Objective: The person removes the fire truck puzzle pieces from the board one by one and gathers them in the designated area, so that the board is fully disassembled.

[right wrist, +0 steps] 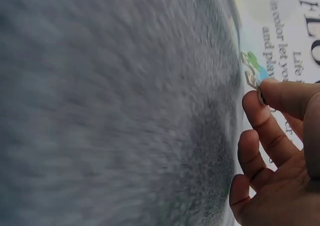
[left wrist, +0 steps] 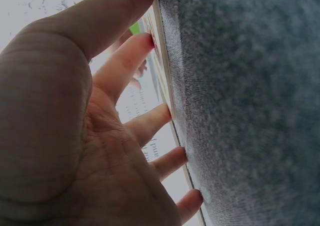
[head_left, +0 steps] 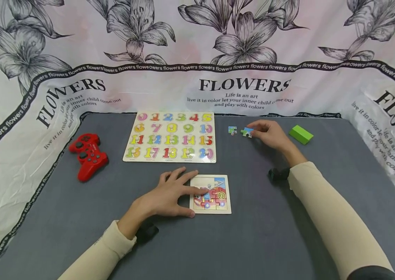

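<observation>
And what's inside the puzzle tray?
The tray holds joined pieces, mostly red, with blue at upper right; its upper left looks bare. Whatever lies beneath the index finger of the left hand can't be seen.

On the left of the grey-covered worktop point(head_left: 236, 245), a red twin-stick game controller point(head_left: 90, 155), tilted, with black thumbsticks. To its right, at the back and well apart from it, a pale number puzzle board point(head_left: 170, 137) with rows of coloured numerals, probably 0 to 20, some blurred. Far over on the right, a bright green rectangular block point(head_left: 301, 134), set at a slant. Behind all this, a whitish-pink cloth backdrop point(head_left: 148, 91) with grey line-drawn lilies point(head_left: 244, 39), a black "flowers" band point(head_left: 183, 67) and large "FLOWERS" lettering point(head_left: 244, 84).
</observation>
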A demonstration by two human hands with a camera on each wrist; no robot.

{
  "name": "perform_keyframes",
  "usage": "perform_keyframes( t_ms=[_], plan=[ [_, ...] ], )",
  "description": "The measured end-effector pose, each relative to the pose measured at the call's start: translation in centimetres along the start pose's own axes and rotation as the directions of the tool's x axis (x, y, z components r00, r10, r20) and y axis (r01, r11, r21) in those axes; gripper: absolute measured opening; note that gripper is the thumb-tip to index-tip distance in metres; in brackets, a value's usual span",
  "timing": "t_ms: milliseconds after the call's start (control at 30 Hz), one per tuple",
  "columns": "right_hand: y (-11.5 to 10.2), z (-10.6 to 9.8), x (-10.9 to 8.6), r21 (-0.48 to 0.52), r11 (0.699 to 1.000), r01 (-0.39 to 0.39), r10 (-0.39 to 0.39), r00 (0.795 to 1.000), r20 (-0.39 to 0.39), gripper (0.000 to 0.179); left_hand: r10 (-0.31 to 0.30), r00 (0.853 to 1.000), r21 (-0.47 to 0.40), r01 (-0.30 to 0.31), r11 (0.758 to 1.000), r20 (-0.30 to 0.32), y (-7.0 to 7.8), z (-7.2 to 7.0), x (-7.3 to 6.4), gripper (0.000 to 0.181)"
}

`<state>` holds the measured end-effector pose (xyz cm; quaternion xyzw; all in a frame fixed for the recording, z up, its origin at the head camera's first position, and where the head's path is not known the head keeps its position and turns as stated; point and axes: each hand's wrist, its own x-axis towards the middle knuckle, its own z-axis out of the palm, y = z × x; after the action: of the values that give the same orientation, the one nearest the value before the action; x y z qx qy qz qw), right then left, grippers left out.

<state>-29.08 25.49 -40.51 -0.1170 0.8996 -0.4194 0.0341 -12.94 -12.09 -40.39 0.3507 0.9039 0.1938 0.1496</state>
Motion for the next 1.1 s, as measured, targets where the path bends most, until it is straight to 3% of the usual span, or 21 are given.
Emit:
perform_keyframes(
  t_ms=[233, 500, 900, 1100],
  plan=[
    [0.3, 0.0, 1.8, -0.082, 0.995, -0.056, 0.058, 0.998, 0.020, 0.030, -0.004, 1.000, -0.001, 0.004, 1.000, -0.002, 0.0, 0.1, 0.0, 0.067],
    [0.1, 0.1, 2.6, -0.232, 0.972, -0.047, 0.048, 0.999, -0.001, 0.028, -0.002, 1.000, -0.002, 0.002, 1.000, -0.002, 0.0, 0.1, 0.0, 0.068],
    [0.9, 0.4, 2.3, -0.217, 0.976, -0.009, 0.011, 1.000, 0.006, 0.035, -0.005, 1.000, 0.001, 0.005, 1.000, -0.004, 0.0, 0.3, 0.0, 0.069],
    [1.1, 0.4, 2.3, -0.192, 0.981, 0.024, -0.021, 1.000, 0.015, 0.031, 0.002, 1.000, -0.001, -0.002, 1.000, -0.011, 0.2, 0.0, -0.1, 0.069]
  ],
)
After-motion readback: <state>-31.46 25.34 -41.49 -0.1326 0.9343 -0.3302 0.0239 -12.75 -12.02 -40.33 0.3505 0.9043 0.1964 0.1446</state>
